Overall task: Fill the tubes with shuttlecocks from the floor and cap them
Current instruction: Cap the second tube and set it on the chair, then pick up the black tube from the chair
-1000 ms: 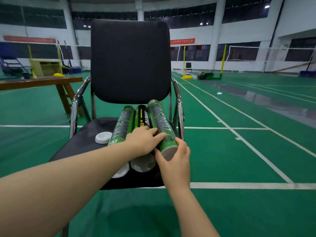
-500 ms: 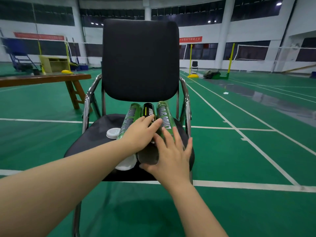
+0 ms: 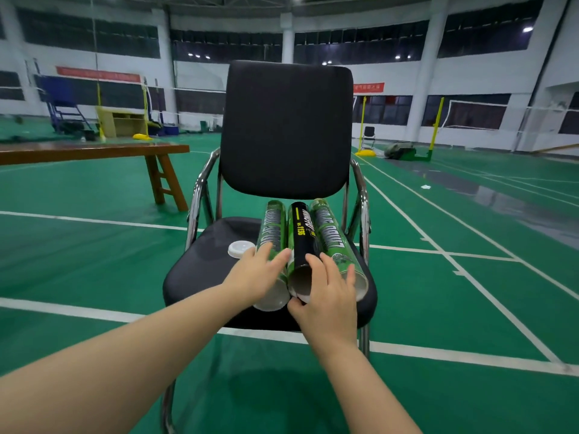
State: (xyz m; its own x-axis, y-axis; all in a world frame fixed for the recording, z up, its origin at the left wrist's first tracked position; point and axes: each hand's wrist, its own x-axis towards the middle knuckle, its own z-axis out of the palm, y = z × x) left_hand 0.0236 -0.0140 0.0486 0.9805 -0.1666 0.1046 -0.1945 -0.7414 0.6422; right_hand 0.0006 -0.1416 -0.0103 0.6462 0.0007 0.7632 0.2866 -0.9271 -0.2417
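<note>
Three shuttlecock tubes lie side by side on the seat of a black chair (image 3: 194, 277). The left green tube (image 3: 272, 223) has a white cap on its near end. The near ends of the black middle tube (image 3: 300, 233) and the right green tube (image 3: 329, 230) show open mouths. A loose white cap (image 3: 239, 248) lies on the seat just left of the tubes. My left hand (image 3: 258, 274) rests flat on the left green tube, fingers apart. My right hand (image 3: 327, 292) wraps the black tube's near end, thumb under its rim, fingers over the top and onto the right green tube.
The chair has a tall black backrest (image 3: 286, 130) and chrome armrests (image 3: 362, 195). A brown wooden bench (image 3: 94, 151) stands to the left. Around it is green court floor with white lines. A small white object (image 3: 425, 187) lies far off on the right. Yellow net posts stand further back.
My left hand slid from the middle tubes onto the left green tube. My right hand moved from the right green tube's end to the black tube's end, thumb curling under it.
</note>
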